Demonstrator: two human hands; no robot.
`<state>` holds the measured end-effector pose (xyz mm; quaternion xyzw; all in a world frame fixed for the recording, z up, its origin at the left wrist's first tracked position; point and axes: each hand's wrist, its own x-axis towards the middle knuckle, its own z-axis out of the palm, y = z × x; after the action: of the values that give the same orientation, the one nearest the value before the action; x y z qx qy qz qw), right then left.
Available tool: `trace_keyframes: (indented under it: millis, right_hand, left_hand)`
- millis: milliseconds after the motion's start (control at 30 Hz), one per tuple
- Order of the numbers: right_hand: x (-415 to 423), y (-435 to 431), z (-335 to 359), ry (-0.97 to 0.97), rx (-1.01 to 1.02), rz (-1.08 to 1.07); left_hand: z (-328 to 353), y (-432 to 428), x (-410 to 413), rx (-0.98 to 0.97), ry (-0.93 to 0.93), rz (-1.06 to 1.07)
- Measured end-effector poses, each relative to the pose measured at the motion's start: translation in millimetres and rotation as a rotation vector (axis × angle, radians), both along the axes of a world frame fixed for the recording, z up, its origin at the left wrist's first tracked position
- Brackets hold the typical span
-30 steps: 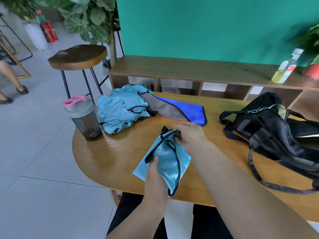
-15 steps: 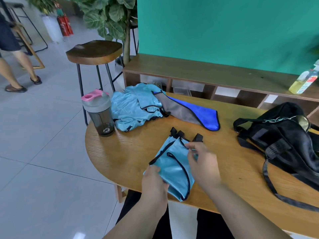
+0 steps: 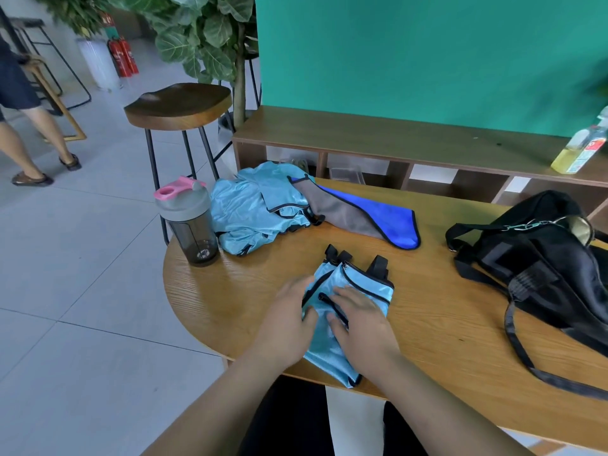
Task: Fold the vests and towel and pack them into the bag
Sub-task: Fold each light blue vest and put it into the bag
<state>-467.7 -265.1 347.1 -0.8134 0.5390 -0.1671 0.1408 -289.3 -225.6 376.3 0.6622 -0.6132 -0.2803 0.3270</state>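
Both came down flat: left grip (image 3: 289, 314) and right grip (image 3: 362, 320), fingers spread, press the folded vest (image 3: 362, 283) (soft, probably slippery); best taken at its 6 o'clock fold.

Office lounge, stool (image 3: 179, 105), potted plant (image 3: 210, 31), 2 extinguishers (image 3: 123, 57) (red)

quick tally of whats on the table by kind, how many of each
vests: 2, a folded vest and a crumpled vest heap that may hide more
towel: 1
shaker bottle: 1
black bag: 1
total: 5
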Motion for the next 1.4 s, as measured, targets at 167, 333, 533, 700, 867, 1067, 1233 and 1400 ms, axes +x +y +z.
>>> trace_keyframes:
  millis: [167,333,533,700,867,1067,1233,1400]
  right_hand:
    - [12.5,-14.7,9.0,-0.192,0.09,-0.209]
    - [38.6,-34.9,17.7,-0.196,0.146,-0.401]
    - [61.3,-50.3,20.8,-0.154,0.183,-0.545]
    - [59.7,-51.8,18.4,-0.242,0.165,-0.582]
    - [69.6,-45.4,21.3,-0.358,0.089,-0.482]
    - [75.4,-42.8,13.2,-0.348,0.141,-0.411]
    - [63.8,-41.6,6.8,-0.35,0.205,-0.317]
    - [42.3,-34.1,7.4,-0.272,0.213,-0.189]
  left_hand:
    - [-13.3,-32.8,2.3,0.085,0.071,-0.006]
    - [-29.9,-43.1,4.1,0.124,0.003,0.003]
    - [-40.5,-44.2,13.4,0.121,0.09,-0.016]
    - [-35.4,-42.7,18.1,0.146,0.148,-0.031]
    - [-32.6,-43.6,20.3,0.109,0.161,-0.062]
    - [-33.7,-40.4,20.9,0.134,0.162,-0.046]
    - [-26.7,-35.0,17.0,0.046,0.107,-0.011]
    - [-7.5,-38.6,4.7,-0.235,-0.166,-0.174]
